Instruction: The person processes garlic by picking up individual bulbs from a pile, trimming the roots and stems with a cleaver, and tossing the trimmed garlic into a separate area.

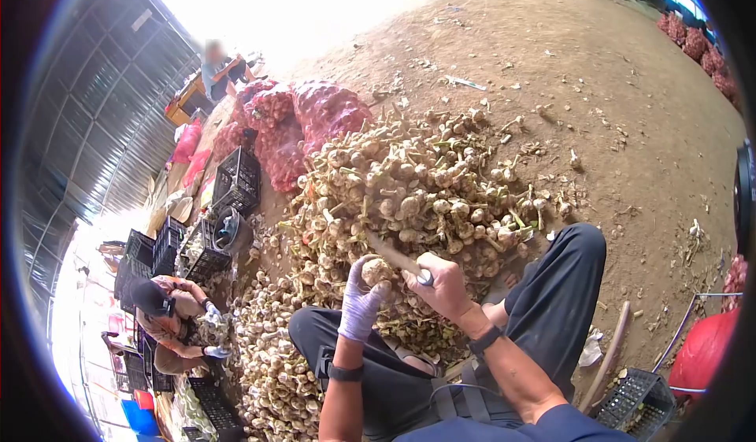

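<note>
My gloved left hand cupped a garlic bulb between thumb and fingers; it looked light, firm and papery, best held round its belly. My right hand clenched a knife just beside those fingers.

Worn on the head, the one wide, round-edged view faces forward and down, the wearer's lap close at 6 o'clock, garlic heap at centre, metal wall farther off toward 10, dirt floor stretching toward 2.
</note>
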The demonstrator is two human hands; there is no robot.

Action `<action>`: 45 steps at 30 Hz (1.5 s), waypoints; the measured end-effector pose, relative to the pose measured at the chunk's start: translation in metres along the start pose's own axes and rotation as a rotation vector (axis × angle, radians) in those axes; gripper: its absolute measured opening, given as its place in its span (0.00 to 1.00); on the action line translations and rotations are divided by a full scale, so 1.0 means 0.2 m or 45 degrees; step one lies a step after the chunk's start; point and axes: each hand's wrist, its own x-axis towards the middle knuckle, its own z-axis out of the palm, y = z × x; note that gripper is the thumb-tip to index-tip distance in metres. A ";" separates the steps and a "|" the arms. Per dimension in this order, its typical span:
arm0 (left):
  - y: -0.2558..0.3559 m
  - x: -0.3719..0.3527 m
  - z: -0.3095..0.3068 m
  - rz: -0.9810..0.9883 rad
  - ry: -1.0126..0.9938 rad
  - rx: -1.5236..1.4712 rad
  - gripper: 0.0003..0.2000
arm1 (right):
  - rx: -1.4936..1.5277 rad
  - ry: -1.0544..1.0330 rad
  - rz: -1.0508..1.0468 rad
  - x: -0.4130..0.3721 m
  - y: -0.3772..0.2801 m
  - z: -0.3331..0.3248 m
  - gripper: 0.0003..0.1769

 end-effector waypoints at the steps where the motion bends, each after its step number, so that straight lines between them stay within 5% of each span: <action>1: -0.03 -0.01 0.00 0.028 0.087 -0.019 0.31 | -0.128 -0.031 -0.105 -0.01 0.00 -0.02 0.15; 7: -0.17 0.05 -0.16 0.587 -0.217 1.265 0.31 | -0.529 -0.213 -0.287 -0.06 0.01 0.01 0.19; 9: -0.17 0.01 -0.09 0.197 -0.159 0.721 0.31 | -0.500 -0.249 -0.309 -0.08 0.02 0.03 0.17; 12: -0.15 0.00 -0.08 0.013 -0.154 0.356 0.31 | -0.470 -0.252 -0.312 -0.10 0.02 0.06 0.16; 29: -0.26 0.02 -0.08 0.099 -0.107 0.581 0.30 | -0.465 -0.131 -0.276 -0.12 0.16 0.08 0.08; 32: -0.07 -0.03 0.01 -0.151 -0.020 0.462 0.24 | -0.504 0.139 -0.002 -0.17 0.43 0.08 0.11; 34: -0.03 -0.05 0.06 0.041 0.006 0.539 0.25 | -0.623 0.242 0.625 -0.25 0.68 0.06 0.12; 35: -0.06 -0.05 0.06 0.083 0.028 0.520 0.26 | -0.599 0.282 0.696 -0.27 0.74 0.09 0.11; 38: -0.09 -0.02 0.06 0.064 0.093 0.164 0.27 | 0.380 0.477 0.855 -0.27 0.60 0.20 0.09; 45: -0.08 0.02 0.13 0.054 0.081 -0.276 0.22 | 1.392 -0.016 1.043 -0.26 0.23 0.28 0.15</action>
